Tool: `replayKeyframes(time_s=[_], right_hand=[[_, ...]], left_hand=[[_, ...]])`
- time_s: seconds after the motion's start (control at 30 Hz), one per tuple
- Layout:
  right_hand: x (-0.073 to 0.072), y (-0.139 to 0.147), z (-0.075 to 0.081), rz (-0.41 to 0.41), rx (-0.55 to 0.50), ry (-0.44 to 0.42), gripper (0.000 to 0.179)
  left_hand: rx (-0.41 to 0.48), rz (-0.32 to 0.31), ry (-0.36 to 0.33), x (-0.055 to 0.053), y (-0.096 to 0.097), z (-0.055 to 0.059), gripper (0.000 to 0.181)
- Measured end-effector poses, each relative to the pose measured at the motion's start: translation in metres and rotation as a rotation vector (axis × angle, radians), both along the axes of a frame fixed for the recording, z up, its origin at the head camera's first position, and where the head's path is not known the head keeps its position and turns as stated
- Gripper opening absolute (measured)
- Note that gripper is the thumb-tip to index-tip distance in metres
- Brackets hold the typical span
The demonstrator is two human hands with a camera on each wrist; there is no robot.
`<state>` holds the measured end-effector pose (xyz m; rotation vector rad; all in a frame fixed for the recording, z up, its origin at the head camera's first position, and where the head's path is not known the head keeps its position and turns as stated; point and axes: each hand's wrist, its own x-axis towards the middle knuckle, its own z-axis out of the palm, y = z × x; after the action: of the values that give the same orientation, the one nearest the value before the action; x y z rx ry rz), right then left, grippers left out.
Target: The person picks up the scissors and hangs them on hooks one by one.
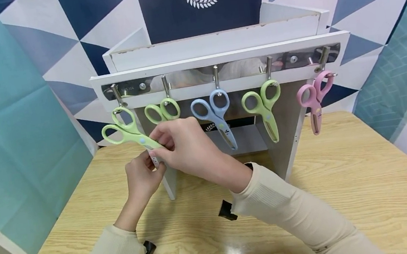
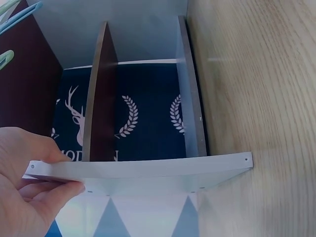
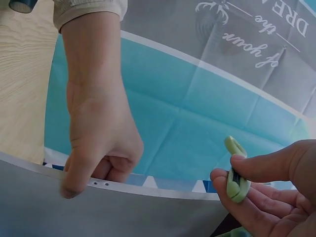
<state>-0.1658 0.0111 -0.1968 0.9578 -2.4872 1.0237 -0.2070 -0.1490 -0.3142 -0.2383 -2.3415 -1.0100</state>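
Five pairs of scissors are at the hooks of a metal rail [image 1: 189, 77] on a white shelf unit. At the far left, my right hand [image 1: 191, 147] pinches the blades of light green scissors [image 1: 128, 132], whose upper handle loop is at the leftmost hook. In the right wrist view those scissors [image 3: 236, 182] lie between thumb and fingers. Lower down, my left hand [image 1: 142, 174] grips the edge of the unit's side panel [image 2: 143, 170], thumb on one face and fingers on the other. Another green pair [image 1: 163, 110] hangs just behind my right hand, its blades hidden.
Blue scissors [image 1: 217, 116], more green scissors [image 1: 265, 109] and pink scissors [image 1: 315, 100] hang farther right. The shelf unit stands on a wood-grain table [image 1: 347, 177]. Behind it hangs a patterned backdrop [image 1: 105, 12], with a teal cloth [image 1: 6, 104] on the left.
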Motion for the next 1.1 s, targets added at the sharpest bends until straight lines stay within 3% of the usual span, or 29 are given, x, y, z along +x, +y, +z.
replayKeyframes(time_s=[0.2,0.5,0.63,0.73,0.87,1.1], right_hand=[[0.002,0.004,-0.013,-0.003,-0.003,-0.027,0.013],[0.007,0.017,-0.05,-0.016,-0.079,-0.047,0.01],[0.01,0.031,-0.067,-0.03,-0.086,-0.056,0.008],[0.013,0.046,-0.078,-0.048,-0.068,-0.103,0.007],[0.014,0.075,-0.093,-0.07,0.004,-0.162,0.008],[0.019,0.14,-0.109,-0.123,0.09,-0.169,0.013]], left_hand=[[0.058,-0.025,-0.01,0.002,0.001,-0.002,0.02],[0.071,-0.011,-0.025,0.003,0.001,-0.004,0.003],[0.072,-0.018,-0.025,0.002,0.001,-0.006,0.013],[0.075,-0.022,-0.029,0.002,0.002,-0.007,0.02],[0.087,-0.034,-0.036,0.002,0.002,-0.008,0.012],[0.081,-0.03,-0.06,0.004,-0.004,-0.01,0.017]])
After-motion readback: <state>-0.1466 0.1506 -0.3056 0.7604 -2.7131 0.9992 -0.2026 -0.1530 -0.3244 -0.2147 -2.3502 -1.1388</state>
